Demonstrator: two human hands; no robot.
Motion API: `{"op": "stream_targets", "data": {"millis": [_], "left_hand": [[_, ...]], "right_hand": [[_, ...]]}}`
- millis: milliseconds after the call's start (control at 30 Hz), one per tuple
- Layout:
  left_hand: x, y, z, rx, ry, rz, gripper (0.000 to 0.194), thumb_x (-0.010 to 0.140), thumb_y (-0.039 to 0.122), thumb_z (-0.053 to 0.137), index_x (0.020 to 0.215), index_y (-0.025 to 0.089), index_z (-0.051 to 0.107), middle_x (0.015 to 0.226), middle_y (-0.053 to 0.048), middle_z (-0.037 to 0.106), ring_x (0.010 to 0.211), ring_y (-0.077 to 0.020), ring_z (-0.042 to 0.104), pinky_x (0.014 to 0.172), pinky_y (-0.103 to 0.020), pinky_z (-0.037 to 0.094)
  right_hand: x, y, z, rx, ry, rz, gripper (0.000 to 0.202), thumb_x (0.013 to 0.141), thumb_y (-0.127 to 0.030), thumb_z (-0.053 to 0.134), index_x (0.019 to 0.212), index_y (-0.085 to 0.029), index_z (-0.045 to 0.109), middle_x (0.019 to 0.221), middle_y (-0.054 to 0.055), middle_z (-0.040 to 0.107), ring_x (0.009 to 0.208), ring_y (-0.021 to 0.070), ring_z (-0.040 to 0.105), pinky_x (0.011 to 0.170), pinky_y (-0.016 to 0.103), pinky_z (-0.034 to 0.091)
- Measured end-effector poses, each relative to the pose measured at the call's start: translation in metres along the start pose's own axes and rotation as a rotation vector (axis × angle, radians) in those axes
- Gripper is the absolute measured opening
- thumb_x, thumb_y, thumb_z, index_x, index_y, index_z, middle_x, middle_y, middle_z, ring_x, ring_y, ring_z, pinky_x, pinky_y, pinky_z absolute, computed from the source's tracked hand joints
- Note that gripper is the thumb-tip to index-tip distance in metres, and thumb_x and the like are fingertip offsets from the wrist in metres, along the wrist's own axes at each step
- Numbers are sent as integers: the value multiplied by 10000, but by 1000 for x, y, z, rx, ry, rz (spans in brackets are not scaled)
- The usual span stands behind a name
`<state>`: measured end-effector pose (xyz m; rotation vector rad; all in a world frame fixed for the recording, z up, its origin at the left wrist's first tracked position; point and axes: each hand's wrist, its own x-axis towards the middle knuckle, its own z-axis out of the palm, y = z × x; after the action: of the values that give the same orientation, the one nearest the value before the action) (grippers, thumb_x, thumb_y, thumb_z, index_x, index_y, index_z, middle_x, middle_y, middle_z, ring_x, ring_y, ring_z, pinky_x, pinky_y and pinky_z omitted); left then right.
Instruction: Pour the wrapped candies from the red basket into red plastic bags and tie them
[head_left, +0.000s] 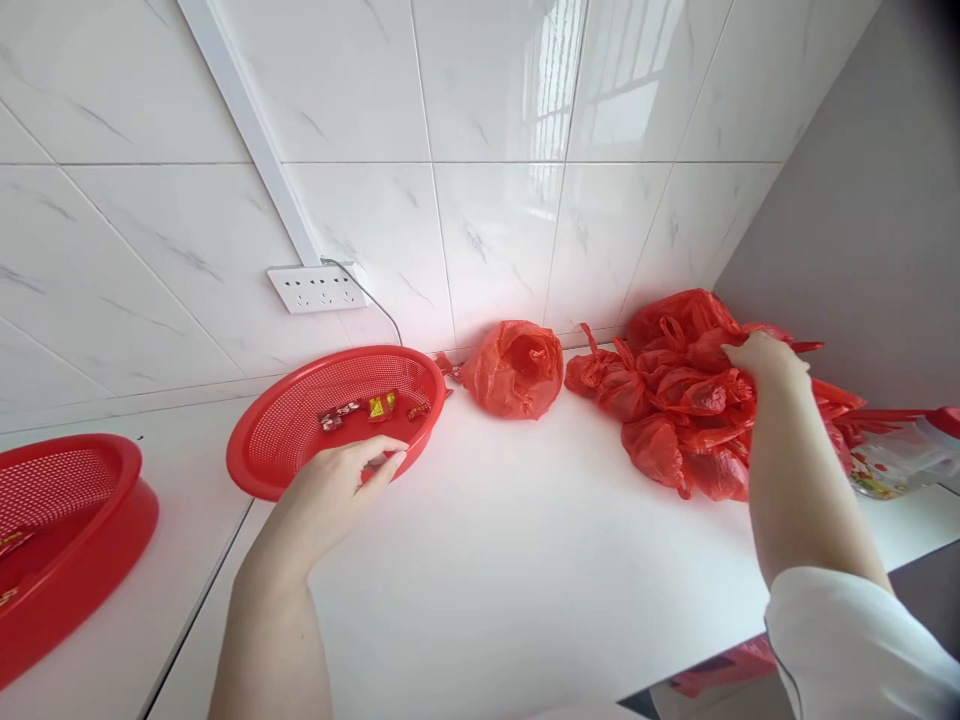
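Note:
My left hand (341, 490) is over the near right rim of a red perforated plastic basket (262, 440). Its fingers are loosely curved, with a gap to the thumb and nothing visible between them. Inside that basket lie a few small wrapped snacks, among them a yellow packet (382, 405) and a dark red one (339, 415). On the right, my right hand (766, 355) reaches onto a heap of knotted red plastic bags (675, 400). Its fingers appear closed on a red plastic bag at the top of the heap, though the fingertips are partly hidden.
A red plastic bag (514, 370) with its mouth open stands between basket and heap. A second red basket (120, 530) is at far left. A clear container (892, 465) lies at the right edge. The white tabletop (510, 570) meets a tiled wall with a socket strip (319, 289).

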<state>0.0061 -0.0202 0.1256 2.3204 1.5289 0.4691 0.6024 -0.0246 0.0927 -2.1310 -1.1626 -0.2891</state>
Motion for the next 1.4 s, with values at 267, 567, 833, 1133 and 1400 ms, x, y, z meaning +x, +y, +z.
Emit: {"op": "stream_targets", "data": {"millis": [267,567,833,1133,1400], "left_hand": [[4,7,8,2,-70,10,313,906,469,423,990,299,672,789,23,686,631,-165,597,548,-234,388],[-5,6,1,-2,-69,-12,311,917,466,409,1006,317,667,860,37,696,653,-161,604,560,-242,384],[-3,6,6,-96,-56,7,302,927,436,415,1028,310,670,958,29,699,779,-168,640,650,-262,460],[9,33,51,-193,109,278,438,966,348,407,1403,315,421,1513,-24,375,1249,-204,512,1024,-340,436],[20,30,78,-280,-21,198,327,917,336,510,1237,276,549,1219,-38,640,882,-168,655,772,-286,507]], "right_hand": [[-67,-137,76,182,-279,-359,270,900,-298,471,1041,-199,679,1167,113,654,1089,249,585,933,359,424],[-97,-192,156,365,-573,-188,329,868,-224,502,1129,-173,696,1213,122,663,1158,295,589,965,406,448],[-114,-216,96,1262,-539,-80,333,825,-461,639,1038,-217,719,1095,52,716,1018,187,662,937,328,494],[-149,-243,46,1631,-648,-129,206,772,-426,695,787,-222,719,730,16,672,719,167,651,739,332,532],[-160,-244,29,1806,-739,-275,365,752,-496,704,589,-216,537,552,-30,462,500,113,506,500,263,491]]}}
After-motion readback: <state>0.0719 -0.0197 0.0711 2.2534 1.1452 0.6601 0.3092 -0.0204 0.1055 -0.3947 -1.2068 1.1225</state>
